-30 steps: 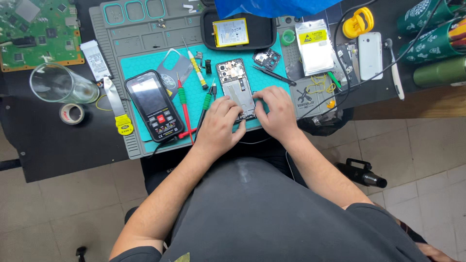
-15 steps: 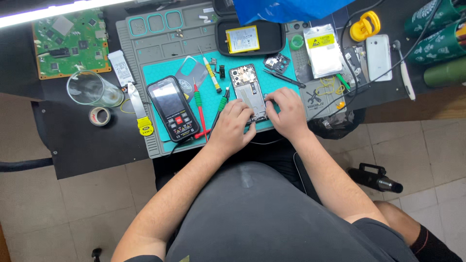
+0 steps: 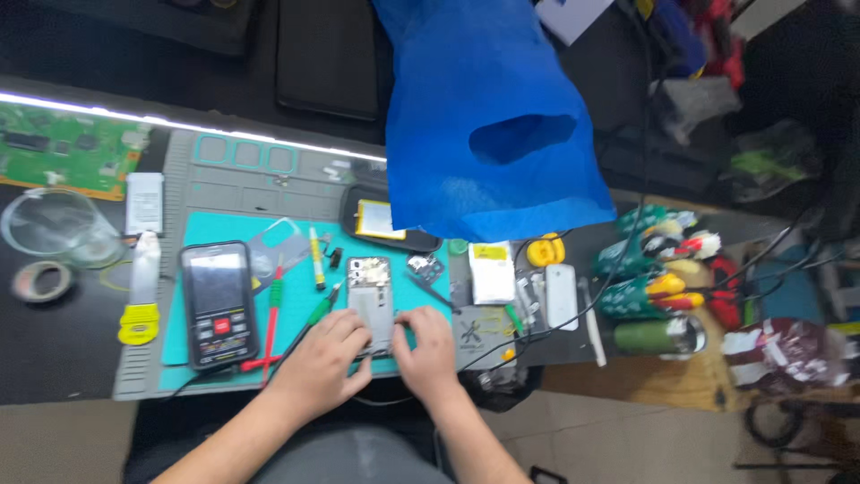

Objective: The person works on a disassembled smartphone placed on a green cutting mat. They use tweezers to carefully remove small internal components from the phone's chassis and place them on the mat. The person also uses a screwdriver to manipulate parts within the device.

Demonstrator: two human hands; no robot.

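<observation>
In the head view, a person is sitting at a dark workbench [image 3: 63, 358] and looking down at a teal work mat [image 3: 296, 314]. An opened phone [image 3: 371, 300] with its back cover off is lying on the mat, right in front of the person.

The left hand [image 3: 324, 358] is resting on the mat with its fingers curled over the near left corner of the opened phone. The fingers are bent and pressing on the phone's edge. The right hand [image 3: 426, 345] is lying just beside it, with its fingers curled onto the near right corner of the same phone. Both hands are half closed and touching the phone; I cannot tell if either one is pinching a small tool.

To the left of the phone, a black multimeter [image 3: 218, 303] is lying flat on the mat. A red probe [image 3: 271, 314] and a green-handled tool [image 3: 321, 309] are lying between the multimeter and the phone. A yellow pen-shaped tool [image 3: 316, 258] is lying farther up the mat.

A yellow-handled scraper [image 3: 141, 291] is lying off the mat's left edge. A clear glass bowl [image 3: 54, 224] and a roll of tape [image 3: 42, 280] are sitting farther left. A green circuit board [image 3: 58, 148] is lying at the far left.

A big blue plastic bag [image 3: 484, 125] is hanging over the back of the bench. A white phone [image 3: 562, 296] is lying to the right of the mat.
</observation>
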